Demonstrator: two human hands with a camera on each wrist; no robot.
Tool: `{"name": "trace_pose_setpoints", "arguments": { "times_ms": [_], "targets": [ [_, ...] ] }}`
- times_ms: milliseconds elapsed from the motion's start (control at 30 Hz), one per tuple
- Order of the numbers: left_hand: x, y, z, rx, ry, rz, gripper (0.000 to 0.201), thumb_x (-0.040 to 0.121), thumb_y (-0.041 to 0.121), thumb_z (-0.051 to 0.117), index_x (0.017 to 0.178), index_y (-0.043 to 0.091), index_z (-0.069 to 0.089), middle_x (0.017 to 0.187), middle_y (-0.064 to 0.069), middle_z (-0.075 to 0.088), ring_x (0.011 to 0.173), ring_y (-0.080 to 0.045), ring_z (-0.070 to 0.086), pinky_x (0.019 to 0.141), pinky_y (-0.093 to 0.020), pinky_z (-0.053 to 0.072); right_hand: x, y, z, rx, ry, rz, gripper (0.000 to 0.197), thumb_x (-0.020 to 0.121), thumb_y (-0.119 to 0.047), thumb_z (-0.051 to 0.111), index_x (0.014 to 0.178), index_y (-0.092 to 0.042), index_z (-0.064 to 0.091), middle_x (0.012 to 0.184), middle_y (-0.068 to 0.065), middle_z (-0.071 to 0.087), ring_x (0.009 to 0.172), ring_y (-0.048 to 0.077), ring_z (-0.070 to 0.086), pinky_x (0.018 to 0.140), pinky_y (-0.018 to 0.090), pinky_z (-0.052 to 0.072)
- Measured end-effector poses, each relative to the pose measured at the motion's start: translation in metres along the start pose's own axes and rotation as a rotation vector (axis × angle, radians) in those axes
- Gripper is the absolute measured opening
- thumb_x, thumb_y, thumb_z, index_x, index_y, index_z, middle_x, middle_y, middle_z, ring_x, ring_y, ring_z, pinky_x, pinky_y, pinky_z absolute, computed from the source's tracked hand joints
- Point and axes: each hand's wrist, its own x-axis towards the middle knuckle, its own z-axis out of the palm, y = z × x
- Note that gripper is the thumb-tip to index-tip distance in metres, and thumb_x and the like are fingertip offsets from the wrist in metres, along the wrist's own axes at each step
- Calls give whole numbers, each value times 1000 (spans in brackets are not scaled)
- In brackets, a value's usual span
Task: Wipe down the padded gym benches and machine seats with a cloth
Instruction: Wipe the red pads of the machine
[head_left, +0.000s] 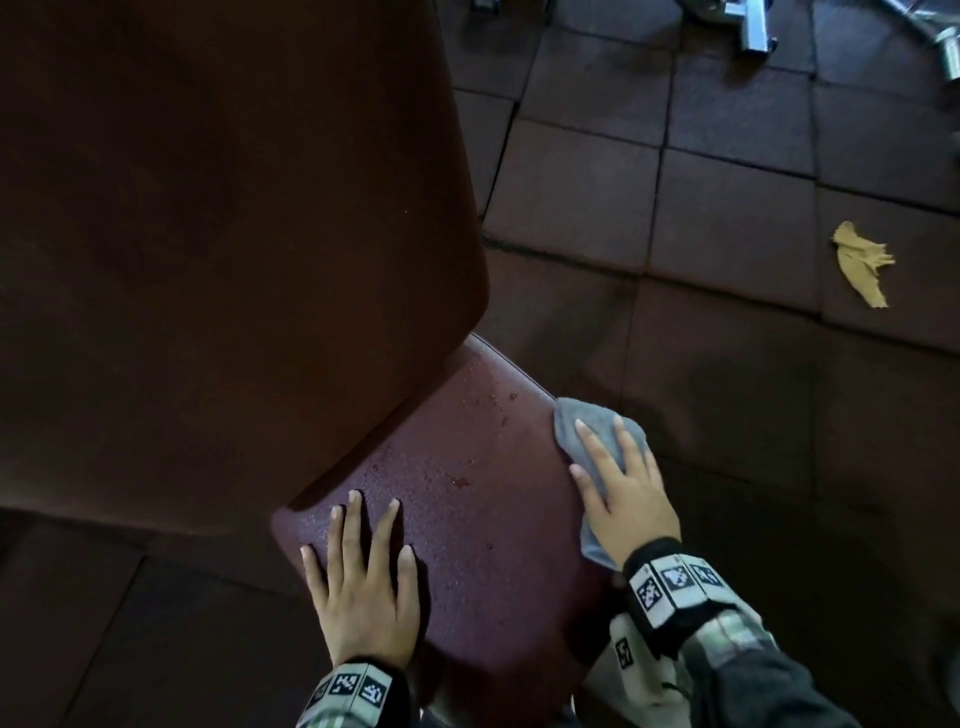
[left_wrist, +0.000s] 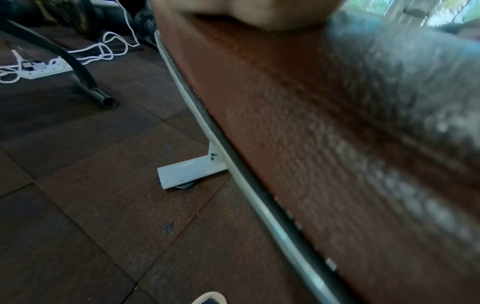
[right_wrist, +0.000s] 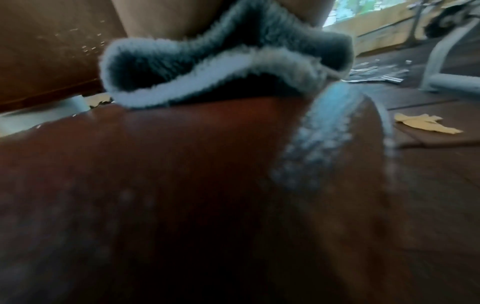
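Observation:
A maroon padded seat (head_left: 483, 499) with water droplets on it lies below a large dark brown back pad (head_left: 223, 234). My left hand (head_left: 363, 582) rests flat on the seat's left part, fingers straight and spread. My right hand (head_left: 623, 488) presses a grey cloth (head_left: 582, 423) flat against the seat's right edge, fingers straight. In the right wrist view the cloth (right_wrist: 221, 67) bunches under the palm on the seat (right_wrist: 182, 185). The left wrist view looks along the seat's side (left_wrist: 311, 144).
Dark rubber floor tiles (head_left: 727, 234) surround the bench. A yellow scrap (head_left: 862, 262) lies on the floor to the right. Chrome machine parts (head_left: 753, 21) stand at the far top. A white frame foot (left_wrist: 189, 171), a black tube (left_wrist: 78, 67) and a power strip (left_wrist: 44, 71) are left of the bench.

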Motion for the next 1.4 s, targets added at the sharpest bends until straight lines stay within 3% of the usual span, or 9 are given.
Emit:
{"name": "trace_pose_setpoints", "arguments": {
  "times_ms": [133, 300, 433, 533, 767, 867, 967, 1200, 1400],
  "targets": [
    [18, -5, -9, -25, 96, -124, 58, 90, 43, 39, 141, 17, 50, 149, -16, 43, 133, -36, 42, 117, -52, 19, -34, 13, 1, 114, 9, 46, 50, 90, -52, 37, 133, -61, 12, 155, -6, 12, 142, 28, 7, 109, 48, 27],
    [44, -10, -5, -88, 74, -344, 64, 91, 42, 35, 142, 5, 45, 138, -35, 42, 134, -51, 35, 114, -67, 20, -46, 22, 2, 139, -18, 136, 52, 89, -51, 41, 137, -53, 21, 149, 0, 17, 142, 27, 2, 111, 47, 23],
    [43, -10, -2, -86, 93, -327, 63, 92, 42, 34, 143, 5, 44, 139, -34, 43, 136, -49, 32, 115, -65, 17, -2, 11, -4, 105, 56, 110, 55, 93, -52, 36, 143, -30, 33, 130, 11, 45, 123, 32, 40, 106, 49, 32],
    [43, -12, -1, -65, 109, -310, 61, 92, 40, 35, 141, 5, 45, 137, -33, 45, 135, -48, 33, 114, -65, 20, 47, -12, -11, 59, -71, 51, 51, 97, -43, 34, 146, -28, 27, 134, 8, 46, 122, 30, 44, 107, 41, 29],
    [41, -11, 1, -47, 135, -313, 60, 91, 38, 37, 138, 4, 48, 132, -33, 47, 131, -49, 37, 113, -65, 23, 93, -77, 25, -517, -232, -322, 75, 88, -47, -22, 147, -30, 21, 157, 2, 8, 141, 40, 9, 105, 67, 6],
    [41, -10, 1, -57, 130, -316, 61, 90, 39, 37, 138, 3, 49, 133, -34, 47, 131, -50, 37, 113, -65, 23, 54, -69, 10, -582, -155, -759, 51, 90, -26, 28, 138, -21, 44, 149, 4, 28, 141, 32, 20, 102, 70, 21],
    [42, -10, 0, -57, 117, -324, 61, 91, 39, 36, 138, 4, 48, 134, -34, 46, 131, -50, 37, 113, -65, 23, 22, -32, 2, -539, -100, -978, 50, 90, -21, 40, 140, -24, 41, 152, 7, 27, 141, 31, 21, 108, 61, 20],
    [42, -10, -2, -54, 118, -315, 60, 90, 37, 39, 137, 3, 49, 131, -35, 49, 128, -51, 39, 112, -65, 25, 52, -2, -6, -189, -152, -444, 51, 95, -41, 16, 144, -48, 2, 156, -4, 11, 143, 26, 13, 116, 47, 14],
    [42, -11, -1, -57, 129, -314, 60, 91, 38, 37, 138, 3, 48, 132, -35, 47, 130, -50, 37, 113, -64, 23, 75, -69, 9, -310, -157, -318, 53, 94, -42, 10, 146, -41, -2, 156, -7, -1, 143, 36, 1, 115, 54, 9]
  ]
}}
